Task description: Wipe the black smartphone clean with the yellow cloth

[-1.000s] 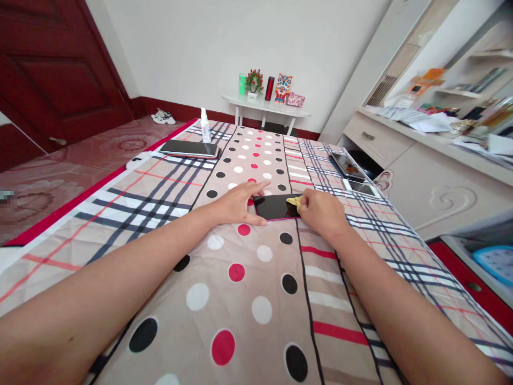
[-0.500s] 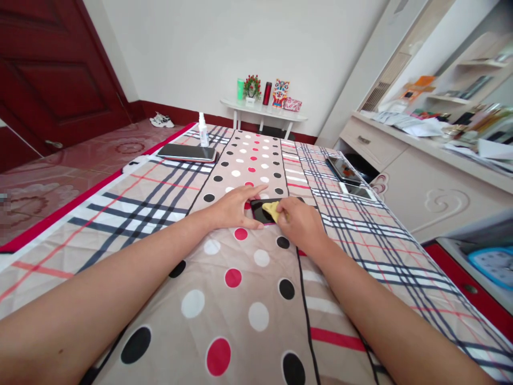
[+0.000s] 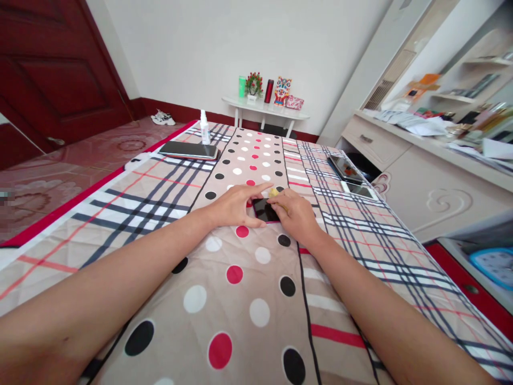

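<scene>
Spread across the whole foreground is a bed (image 3: 248, 299) under a patterned cover, with a middle strip of black, white and red dots and plaid panels to either side. Both bare forearms reach out over it from the near edge and meet at the middle of the cover. Between the hands lies a dark phone (image 3: 265, 211) with a pink edge, flat on the dotted strip, screen up and mostly covered by them. The left hand (image 3: 236, 204) lies half open on the phone's left end, thumb along the near edge and forefinger stretched over the far edge, steadying it. The right hand (image 3: 294, 211) is curled over the right part of the phone, its fingers closed on a small yellow cloth (image 3: 274, 192) that shows at the fingertips on the far edge of the screen.

Farther off, on the left plaid panel, a larger dark tablet (image 3: 189, 150) lies flat, and a small white spray bottle (image 3: 205, 128) stands upright just behind it. On the right plaid panel, two more devices (image 3: 348, 170) lie near the bed's edge. Beyond the bed's far end a small white side table (image 3: 266, 106) stands against the wall, carrying a green cup, a little plant, a dark red flask and bright boxes. Along the right wall runs a pale dresser (image 3: 425, 176) strewn with papers.
</scene>
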The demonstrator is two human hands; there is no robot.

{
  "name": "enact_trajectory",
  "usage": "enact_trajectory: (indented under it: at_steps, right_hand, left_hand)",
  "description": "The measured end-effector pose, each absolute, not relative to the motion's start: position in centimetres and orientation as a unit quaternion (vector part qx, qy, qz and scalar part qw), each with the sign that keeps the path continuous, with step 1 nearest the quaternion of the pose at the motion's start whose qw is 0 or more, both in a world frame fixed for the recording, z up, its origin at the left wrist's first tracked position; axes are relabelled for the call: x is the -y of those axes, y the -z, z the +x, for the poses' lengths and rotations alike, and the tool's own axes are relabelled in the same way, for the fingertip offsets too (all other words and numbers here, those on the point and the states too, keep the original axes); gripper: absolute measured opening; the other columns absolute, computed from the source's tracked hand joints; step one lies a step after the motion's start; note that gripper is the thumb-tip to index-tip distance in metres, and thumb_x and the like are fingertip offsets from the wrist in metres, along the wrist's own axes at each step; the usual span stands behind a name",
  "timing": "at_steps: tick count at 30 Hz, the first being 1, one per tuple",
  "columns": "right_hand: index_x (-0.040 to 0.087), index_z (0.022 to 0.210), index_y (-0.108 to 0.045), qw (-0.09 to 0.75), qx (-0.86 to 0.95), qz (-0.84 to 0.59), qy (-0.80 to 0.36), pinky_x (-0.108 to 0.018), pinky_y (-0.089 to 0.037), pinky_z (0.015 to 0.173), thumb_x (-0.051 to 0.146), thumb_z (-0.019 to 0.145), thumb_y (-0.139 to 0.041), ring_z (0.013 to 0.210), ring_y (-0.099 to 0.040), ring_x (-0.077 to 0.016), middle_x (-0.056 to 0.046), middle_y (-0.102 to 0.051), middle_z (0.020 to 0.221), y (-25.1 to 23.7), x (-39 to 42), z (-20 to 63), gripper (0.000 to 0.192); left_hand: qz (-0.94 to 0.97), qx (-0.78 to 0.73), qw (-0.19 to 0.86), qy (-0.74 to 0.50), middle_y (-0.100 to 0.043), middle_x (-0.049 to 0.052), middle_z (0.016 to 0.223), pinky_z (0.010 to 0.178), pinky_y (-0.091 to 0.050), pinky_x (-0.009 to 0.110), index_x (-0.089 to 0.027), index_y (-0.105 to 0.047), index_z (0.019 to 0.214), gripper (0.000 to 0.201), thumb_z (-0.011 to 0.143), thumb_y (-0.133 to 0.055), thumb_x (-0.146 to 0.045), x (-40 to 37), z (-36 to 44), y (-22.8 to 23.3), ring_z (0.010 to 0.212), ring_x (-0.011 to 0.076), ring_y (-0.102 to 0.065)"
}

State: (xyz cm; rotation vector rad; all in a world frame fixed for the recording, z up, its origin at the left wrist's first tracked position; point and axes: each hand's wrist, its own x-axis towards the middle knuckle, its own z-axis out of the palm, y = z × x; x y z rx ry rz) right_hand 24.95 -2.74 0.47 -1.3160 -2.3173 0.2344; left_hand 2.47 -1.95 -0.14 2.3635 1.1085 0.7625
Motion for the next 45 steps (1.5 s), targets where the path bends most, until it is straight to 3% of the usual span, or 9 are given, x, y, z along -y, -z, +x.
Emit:
enact_trajectory:
  at_steps: [3, 7, 12, 16, 21, 29, 45]
  right_hand:
    - [0.017, 0.106, -0.077, 0.353, 0.834, -0.418, -0.072, -0.025, -0.041, 0.082, 0.024, 0.097, -0.052, 0.091, -0.058, -0.0109, -0.006, -0.065, 0.099, -0.6, 2.7, 25.3, 0.027]
    - [0.014, 0.103, -0.076, 0.567, 0.696, -0.441, 0.005, -0.026, -0.046, 0.090, 0.029, 0.095, -0.055, 0.097, -0.060, -0.0127, -0.007, -0.065, 0.099, -1.3, 0.9, 28.3, 0.028]
    - [0.009, 0.106, -0.075, 0.639, 0.615, -0.462, 0.007, -0.029, -0.048, 0.089, 0.040, 0.093, -0.056, 0.095, -0.060, -0.0137, -0.010, -0.063, 0.101, -1.1, -0.4, 30.5, 0.038]
    - [0.011, 0.107, -0.075, 0.606, 0.649, -0.459, 0.037, -0.029, -0.047, 0.090, 0.041, 0.095, -0.055, 0.096, -0.059, -0.0140, -0.010, -0.063, 0.100, -0.7, 0.0, 29.8, 0.038]
    - [0.013, 0.101, -0.078, 0.518, 0.708, -0.480, 0.030, -0.028, -0.046, 0.085, 0.031, 0.094, -0.050, 0.090, -0.057, -0.0136, -0.009, -0.063, 0.092, -0.4, 0.0, 29.5, 0.034]
    - [0.012, 0.103, -0.077, 0.584, 0.694, -0.410, 0.099, -0.025, -0.047, 0.084, 0.030, 0.099, -0.054, 0.090, -0.058, -0.0102, -0.007, -0.061, 0.092, -1.4, 0.7, 29.1, 0.029]
    - [0.016, 0.108, -0.076, 0.470, 0.769, -0.424, 0.092, -0.024, -0.047, 0.079, 0.023, 0.096, -0.058, 0.089, -0.059, -0.0100, -0.005, -0.064, 0.095, -1.3, 2.0, 26.9, 0.023]
  left_hand:
    - [0.837, -0.393, 0.237, -0.299, -0.073, 0.007, 0.121, 0.098, -0.054, 0.032, -0.027, -0.044, 0.157, 0.099, 0.071, -0.086, -0.050, 1.9, 2.2, 0.1, 0.101, 0.0197, -0.069]
    - [0.791, -0.392, 0.318, -0.346, -0.076, 0.008, 0.113, 0.079, -0.053, 0.022, -0.020, -0.061, 0.143, 0.071, 0.083, -0.073, -0.056, 2.0, 2.1, 0.0, 0.087, 0.0142, -0.070]
    - [0.770, -0.400, 0.329, -0.373, -0.078, 0.005, 0.100, 0.070, -0.046, 0.017, -0.019, -0.072, 0.129, 0.053, 0.091, -0.065, -0.055, 2.1, 2.3, -0.3, 0.082, 0.0111, -0.068]
    - [0.763, -0.413, 0.314, -0.387, -0.074, 0.002, 0.080, 0.065, -0.042, 0.016, -0.021, -0.075, 0.125, 0.045, 0.095, -0.061, -0.052, 2.2, 2.4, -0.4, 0.069, 0.0082, -0.062]
    - [0.772, -0.400, 0.292, -0.398, -0.075, 0.002, 0.084, 0.064, -0.042, 0.016, -0.020, -0.076, 0.121, 0.041, 0.094, -0.066, -0.049, 2.2, 2.3, -0.1, 0.072, 0.0092, -0.065]
    - [0.785, -0.364, 0.225, -0.447, -0.075, 0.001, 0.082, 0.070, -0.044, 0.016, -0.019, -0.080, 0.099, 0.024, 0.097, -0.064, -0.037, 1.6, 2.4, 0.3, 0.067, 0.0075, -0.061]
    - [0.801, -0.369, 0.206, -0.425, -0.060, -0.002, 0.063, 0.063, -0.036, 0.016, -0.015, -0.069, 0.084, 0.029, 0.101, -0.054, -0.034, 2.2, 2.8, -0.5, 0.060, 0.0070, -0.056]
